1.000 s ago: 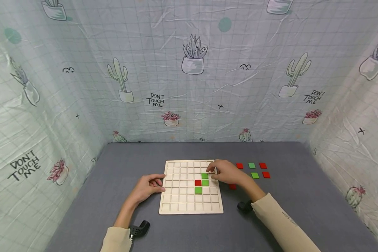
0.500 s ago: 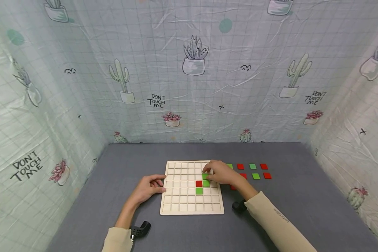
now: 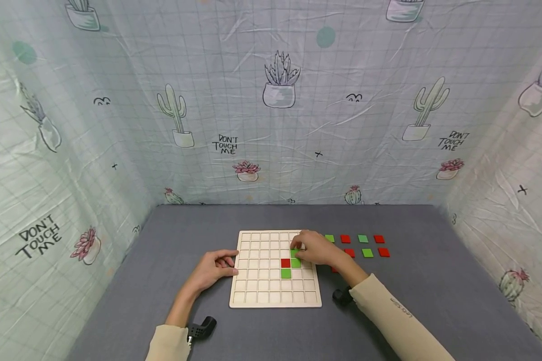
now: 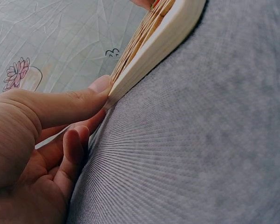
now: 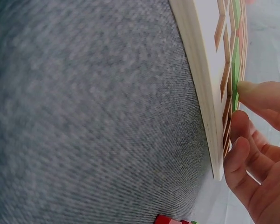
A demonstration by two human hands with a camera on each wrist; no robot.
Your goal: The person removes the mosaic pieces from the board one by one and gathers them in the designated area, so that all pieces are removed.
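A pale wooden grid board (image 3: 251,286) lies flat on the grey table. My left hand (image 3: 210,269) rests against its left edge, index finger and thumb spread apart; in the left wrist view the thumb of the left hand (image 4: 60,121) touches the board's side (image 4: 149,58). The right hand (image 3: 317,247) is over the board's right part, thumb and index finger at a green tile (image 3: 294,252), partly covered. Below that tile is another green tile (image 3: 295,262), beside a red tile (image 3: 285,262) with a green tile (image 3: 286,273) under it. The right wrist view shows the right hand (image 5: 261,140) pinching at a green tile's edge (image 5: 235,86).
Right of the board lie several loose tiles, among them a red tile (image 3: 379,239), a green tile (image 3: 367,253) and another red tile (image 3: 384,252). The right forearm partly hides the ones nearest the board. A patterned cloth (image 3: 280,130) hangs behind and beside the table (image 3: 198,220).
The right hand has moved left from the board's right edge onto the upper green tile, exposing more loose tiles. The left hand stays at the board's edge.
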